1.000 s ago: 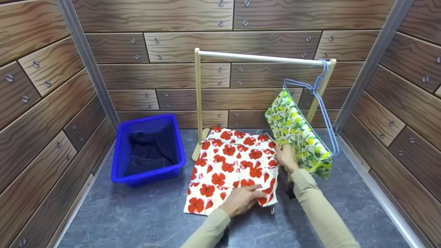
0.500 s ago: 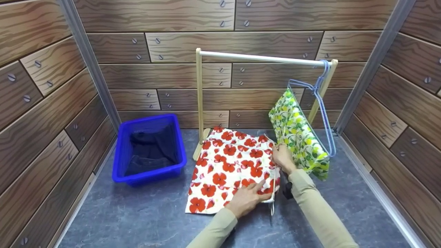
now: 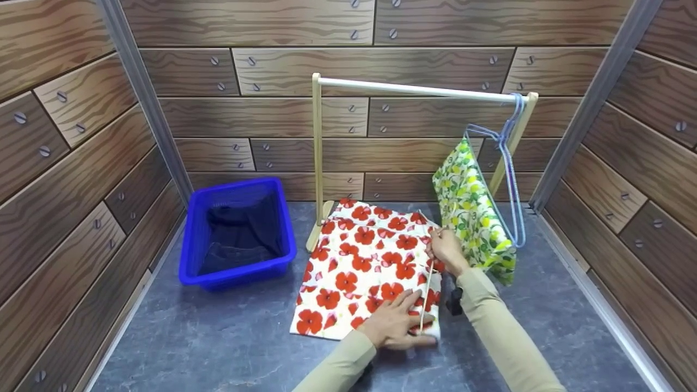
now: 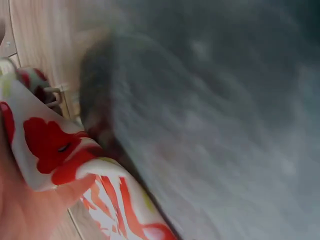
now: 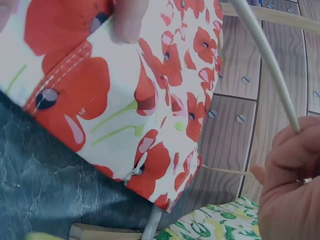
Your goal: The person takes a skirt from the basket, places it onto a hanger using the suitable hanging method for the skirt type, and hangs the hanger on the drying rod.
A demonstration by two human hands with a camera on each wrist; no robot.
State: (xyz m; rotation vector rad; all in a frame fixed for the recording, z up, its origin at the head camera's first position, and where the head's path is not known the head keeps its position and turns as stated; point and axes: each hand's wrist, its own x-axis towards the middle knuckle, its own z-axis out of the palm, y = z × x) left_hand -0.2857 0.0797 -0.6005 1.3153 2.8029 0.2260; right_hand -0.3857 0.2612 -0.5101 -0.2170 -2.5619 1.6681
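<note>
A white cloth with red flowers (image 3: 354, 267) lies spread on the grey floor. A thin white hanger (image 3: 426, 296) runs across its right edge. My right hand (image 3: 446, 250) grips this hanger near the cloth's far right corner. In the right wrist view, the fingers of my right hand (image 5: 292, 185) curl round the pale hanger bar (image 5: 267, 57). My left hand (image 3: 395, 324) rests on the near right corner of the cloth, fingers spread beside the hanger's lower end. The left wrist view shows my thumb against the folded flowered cloth (image 4: 47, 145); much there is blurred.
A rack with a white rail (image 3: 414, 89) stands behind the cloth. Blue hangers (image 3: 509, 158) hang at its right end with a lemon-print cloth (image 3: 468, 207), close to my right hand. A blue basket (image 3: 239, 271) holding dark fabric stands at the left.
The hanger has come into view at the cloth's right edge and tilted left over it. My left hand has shifted right along the near edge. The lemon-print cloth has turned slightly.
</note>
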